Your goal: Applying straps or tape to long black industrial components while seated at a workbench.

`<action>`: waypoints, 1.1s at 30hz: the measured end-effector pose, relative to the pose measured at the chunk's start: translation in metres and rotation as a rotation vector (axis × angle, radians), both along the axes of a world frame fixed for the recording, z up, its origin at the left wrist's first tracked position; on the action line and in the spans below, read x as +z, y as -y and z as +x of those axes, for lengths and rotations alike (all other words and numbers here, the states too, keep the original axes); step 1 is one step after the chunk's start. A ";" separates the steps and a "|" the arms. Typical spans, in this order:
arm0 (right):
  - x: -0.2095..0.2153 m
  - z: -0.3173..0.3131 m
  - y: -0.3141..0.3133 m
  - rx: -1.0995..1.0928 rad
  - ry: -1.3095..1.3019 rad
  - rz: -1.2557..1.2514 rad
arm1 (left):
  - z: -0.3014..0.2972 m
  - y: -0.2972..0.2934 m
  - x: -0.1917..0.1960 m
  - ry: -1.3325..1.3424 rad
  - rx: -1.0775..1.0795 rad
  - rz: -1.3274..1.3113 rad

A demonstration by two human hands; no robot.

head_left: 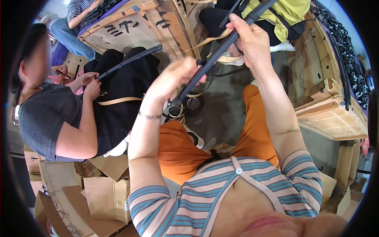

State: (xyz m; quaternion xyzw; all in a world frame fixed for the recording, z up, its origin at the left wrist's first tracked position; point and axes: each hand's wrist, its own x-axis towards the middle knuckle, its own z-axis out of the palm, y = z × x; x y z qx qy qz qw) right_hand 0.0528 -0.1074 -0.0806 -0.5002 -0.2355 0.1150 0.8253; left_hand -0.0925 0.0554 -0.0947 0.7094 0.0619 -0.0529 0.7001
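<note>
A long, narrow black strip [217,55] slants up to the right in front of me. My right hand [250,39] grips its upper part, thumb and fingers closed on it. Lower down, my left hand [175,81] is blurred by motion, its fingers curled at the strip near its lower end. A thin tan tape [209,40] runs loosely beside the strip by my right hand. Below the strip, several tape rolls [193,103] lie on the floor by my left foot.
At left a seated co-worker [55,114] holds a similar black strip [130,61]. Another person in a yellow-green top [292,15] sits ahead. Wooden crates [130,31] bearing dark parts [337,43] stand ahead and right. Cardboard boxes [104,197] lie at lower left.
</note>
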 end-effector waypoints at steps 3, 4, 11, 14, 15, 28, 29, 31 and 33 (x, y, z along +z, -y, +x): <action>0.005 -0.002 0.006 -0.129 0.030 -0.043 | -0.005 0.030 -0.008 0.126 0.056 0.251; 0.007 -0.002 0.009 -0.131 0.075 -0.059 | -0.005 0.032 -0.007 0.047 0.084 0.321; 0.007 0.007 0.032 0.602 0.520 -0.365 | -0.018 0.044 0.003 0.220 0.080 -0.102; 0.010 -0.005 0.028 0.572 0.634 -0.389 | -0.020 0.046 0.013 0.276 0.085 -0.072; 0.005 -0.006 0.026 0.568 0.515 -0.384 | -0.020 0.049 0.013 0.256 0.091 -0.066; -0.008 0.008 0.006 0.443 0.348 -0.440 | -0.033 0.076 0.024 0.193 -0.126 -0.166; -0.013 0.010 0.003 0.540 0.289 -0.389 | -0.034 0.074 0.023 0.154 -0.105 -0.135; -0.009 0.008 0.006 0.598 0.261 -0.384 | -0.032 0.072 0.018 0.215 -0.051 -0.112; -0.009 0.009 0.008 0.526 0.332 -0.347 | -0.030 0.066 0.013 0.284 0.040 -0.140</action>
